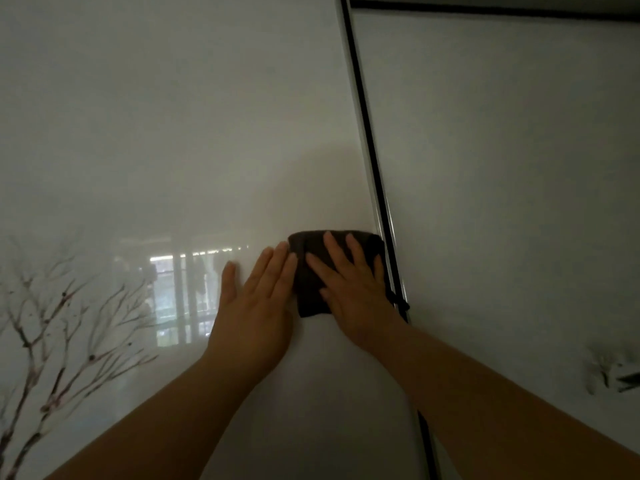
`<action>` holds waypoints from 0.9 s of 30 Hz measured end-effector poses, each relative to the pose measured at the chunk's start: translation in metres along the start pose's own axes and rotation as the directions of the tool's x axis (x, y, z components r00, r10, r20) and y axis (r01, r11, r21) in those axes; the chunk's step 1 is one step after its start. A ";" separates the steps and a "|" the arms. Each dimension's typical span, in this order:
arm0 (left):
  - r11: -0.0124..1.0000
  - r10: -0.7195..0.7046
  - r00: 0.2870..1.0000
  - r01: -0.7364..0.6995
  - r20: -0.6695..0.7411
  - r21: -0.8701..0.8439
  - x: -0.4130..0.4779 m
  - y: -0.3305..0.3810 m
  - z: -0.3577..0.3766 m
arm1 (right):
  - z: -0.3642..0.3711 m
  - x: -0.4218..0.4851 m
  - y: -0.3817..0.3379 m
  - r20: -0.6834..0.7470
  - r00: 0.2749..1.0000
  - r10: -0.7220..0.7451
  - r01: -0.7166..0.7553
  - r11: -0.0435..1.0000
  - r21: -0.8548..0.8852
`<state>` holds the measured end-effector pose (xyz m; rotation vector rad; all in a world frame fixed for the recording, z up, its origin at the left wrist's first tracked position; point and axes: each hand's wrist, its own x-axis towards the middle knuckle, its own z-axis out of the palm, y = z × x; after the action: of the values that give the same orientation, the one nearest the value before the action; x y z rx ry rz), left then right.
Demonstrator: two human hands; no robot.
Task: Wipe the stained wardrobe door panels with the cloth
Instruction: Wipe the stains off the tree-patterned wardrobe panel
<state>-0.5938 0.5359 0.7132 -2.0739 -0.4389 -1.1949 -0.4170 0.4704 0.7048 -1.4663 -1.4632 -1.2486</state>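
Observation:
A dark brown folded cloth (308, 271) lies flat against the glossy white left wardrobe door panel (173, 133), close to its right edge. My right hand (349, 289) presses on the cloth with straight, spread fingers. My left hand (256, 299) rests flat on the panel just left of the cloth, its fingertips touching the cloth's edge. The right door panel (502, 168) is beyond the frame strip; neither hand touches it.
A dark vertical frame strip (370, 150) with a silver edge divides the two panels, right beside the cloth. Bare tree branches (62, 323) are printed on the lower left panel, and a window reflection (183, 289) shows near my left hand. A dark top rail (485, 8) runs above.

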 end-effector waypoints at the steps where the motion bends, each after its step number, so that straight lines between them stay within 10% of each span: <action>1: 1.000 -0.021 1.000 0.021 -0.003 0.010 0.000 0.001 0.001 | 0.000 0.002 0.001 -0.025 1.000 -0.016 0.016 1.000 0.004; 13: 0.995 -0.075 0.997 0.077 -0.032 0.062 0.009 0.058 -0.002 | -0.056 0.011 0.082 -0.154 0.858 -0.491 0.504 0.862 0.060; 27: 0.950 -0.163 0.983 0.180 -0.083 0.255 0.117 0.063 -0.034 | -0.111 0.192 0.131 0.023 0.985 -0.171 0.157 0.946 0.283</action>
<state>-0.5171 0.4613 0.7998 -1.7963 -0.7208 -1.2243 -0.3245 0.4089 0.9371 -1.2122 -1.7451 -1.0545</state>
